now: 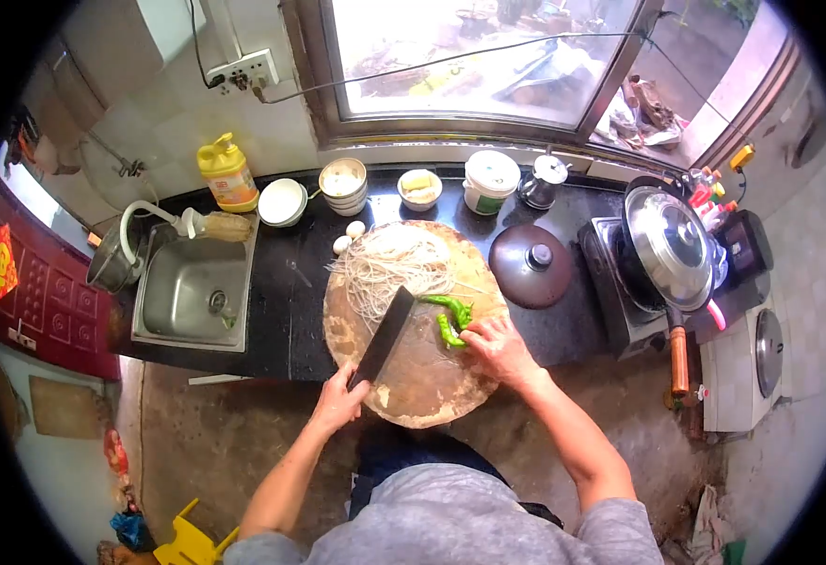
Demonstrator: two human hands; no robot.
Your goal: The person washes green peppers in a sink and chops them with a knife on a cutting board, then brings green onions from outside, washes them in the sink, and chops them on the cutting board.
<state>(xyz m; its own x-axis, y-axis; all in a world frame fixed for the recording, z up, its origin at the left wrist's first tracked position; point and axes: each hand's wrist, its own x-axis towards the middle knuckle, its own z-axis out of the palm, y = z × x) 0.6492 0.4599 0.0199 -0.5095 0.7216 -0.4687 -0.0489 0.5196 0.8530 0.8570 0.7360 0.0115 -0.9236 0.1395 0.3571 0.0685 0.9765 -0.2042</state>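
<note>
My left hand is closed round the handle of a dark-bladed kitchen knife, its broad blade slanting up and right over a round wooden chopping board. On the board's right side lie bent green peppers. My right hand is at their right end, fingertips bent together on a pepper; the fingers partly cover it. A heap of pale noodles spreads over the back left of the board, with strands close to the knife tip and the peppers.
A steel sink is at left. Two eggs, stacked bowls, a bowl with yellow pieces and a white tub line the back. A dark lid sits right of the board, before a stove with a lidded wok.
</note>
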